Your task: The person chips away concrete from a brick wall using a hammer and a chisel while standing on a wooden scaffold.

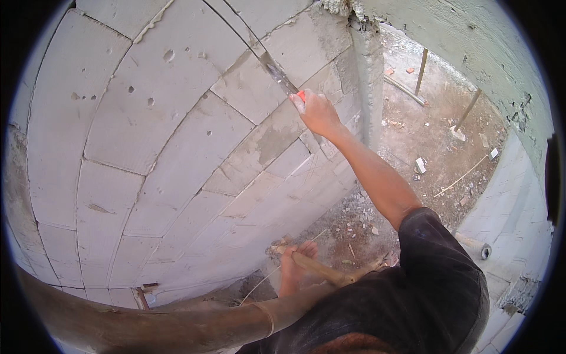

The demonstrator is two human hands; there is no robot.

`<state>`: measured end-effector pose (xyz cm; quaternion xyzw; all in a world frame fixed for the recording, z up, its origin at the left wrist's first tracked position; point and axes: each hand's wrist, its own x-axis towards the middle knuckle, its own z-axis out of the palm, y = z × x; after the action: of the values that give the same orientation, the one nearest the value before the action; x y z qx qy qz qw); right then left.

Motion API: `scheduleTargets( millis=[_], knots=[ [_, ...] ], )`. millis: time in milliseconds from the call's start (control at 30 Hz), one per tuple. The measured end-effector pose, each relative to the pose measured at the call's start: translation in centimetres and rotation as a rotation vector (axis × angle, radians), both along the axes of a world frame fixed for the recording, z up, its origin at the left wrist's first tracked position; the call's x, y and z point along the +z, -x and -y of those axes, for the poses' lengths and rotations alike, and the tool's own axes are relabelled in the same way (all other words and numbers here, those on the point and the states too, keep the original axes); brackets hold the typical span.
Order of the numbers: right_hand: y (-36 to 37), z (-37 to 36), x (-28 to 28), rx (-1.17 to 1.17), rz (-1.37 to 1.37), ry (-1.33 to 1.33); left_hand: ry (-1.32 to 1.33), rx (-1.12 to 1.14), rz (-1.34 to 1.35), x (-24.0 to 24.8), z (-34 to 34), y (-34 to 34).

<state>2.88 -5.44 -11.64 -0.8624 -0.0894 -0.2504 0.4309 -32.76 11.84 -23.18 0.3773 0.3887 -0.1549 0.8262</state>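
My right hand [318,113] is raised against the pale block wall [177,135], its fingers closed around the orange-red grip of a narrow metal hand tool [277,74]. The tool's grey blade slants up and left along the wall and meets two dark parallel grooves [236,26] cut into the blocks. Part of the grip is hidden in my fingers, so the exact kind of tool is unclear. My right arm reaches up from a dark short sleeve. My left hand does not show.
A thick wooden or bamboo pole [177,327] crosses low in front of me, with a thinner pole [321,270] beyond. Beside it, far below, is what looks like a bare foot [290,268]. Rubble-strewn ground [436,141] with upright stakes lies right, past the wall's edge.
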Motion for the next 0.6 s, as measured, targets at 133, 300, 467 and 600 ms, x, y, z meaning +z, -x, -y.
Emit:
scheduleTargets(
  millis=[133,300,467,600],
  knots=[
    [3.9,0.3,3.6,0.182,0.168,-0.348,-0.026,0.081,-0.011,0.5,0.9,0.0],
    [0.4,0.4,1.2,0.003,-0.081,0.005,-0.016,0.005,-0.008,-0.1,0.8,-0.3],
    [4.5,-0.9,2.6,0.231,0.076,-0.434,-0.012,0.044,-0.035,0.5,1.2,-0.5],
    [-0.2,0.1,0.5,0.176,-0.25,-0.24,-0.016,0.022,-0.02,1.0,0.7,-0.2]
  ],
)
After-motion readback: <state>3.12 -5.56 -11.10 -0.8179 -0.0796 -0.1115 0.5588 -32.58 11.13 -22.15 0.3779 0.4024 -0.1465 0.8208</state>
